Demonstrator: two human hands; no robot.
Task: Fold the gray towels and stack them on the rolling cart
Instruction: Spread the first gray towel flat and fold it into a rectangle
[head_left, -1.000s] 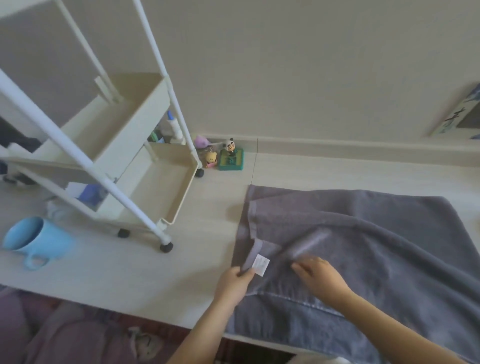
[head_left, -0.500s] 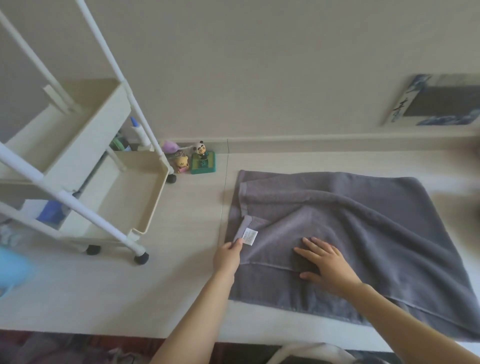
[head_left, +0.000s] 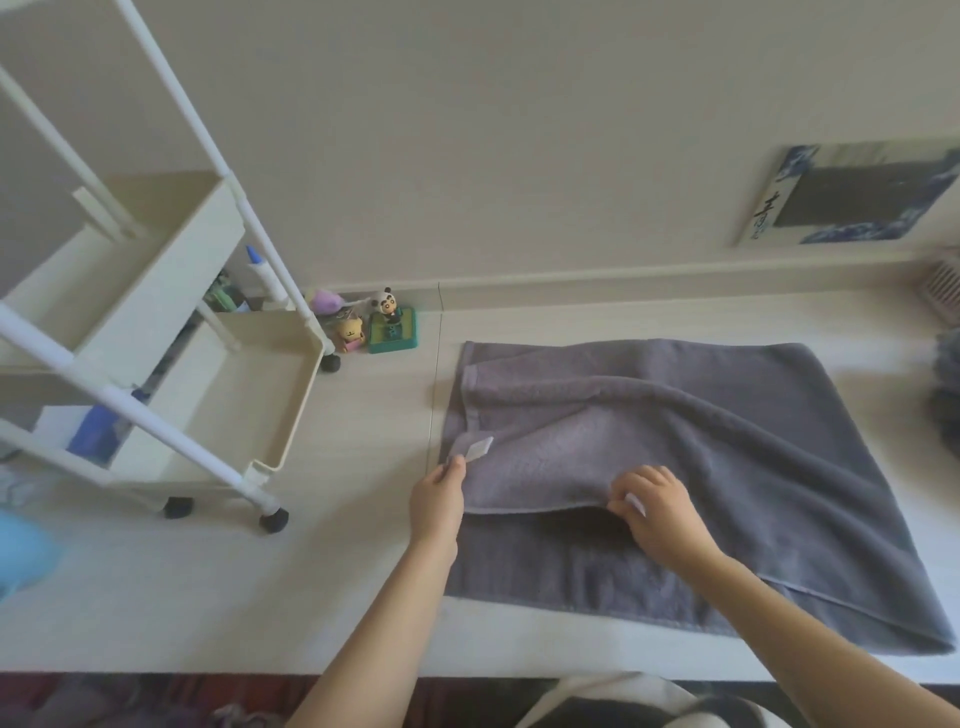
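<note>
A: Checking hands. State?
B: Left hand (head_left: 435, 501) pinches the gray towel (head_left: 727, 447) at its left corner, by the white tag (head_left: 479, 450). Right hand (head_left: 658, 512) grips the folded layer's near hem, fingers curled.
A: Towel location?
B: Spread on the table (head_left: 322, 587), half folded. Rolling cart (head_left: 171, 364) stands left of the towel, apart. Panda figurine (head_left: 389, 304) beyond its far-left corner, near the wall.

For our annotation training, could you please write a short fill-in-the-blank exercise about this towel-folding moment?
1. The left hand pinches the towel corner beside a small white ____.
2. The gray towel lies on the ____, not on the rolling cart.
3. The right hand grips the edge of the towel's ____ layer.
4. The panda figurine stands on a ____ base.

Missing words: tag; table; upper; green
</note>
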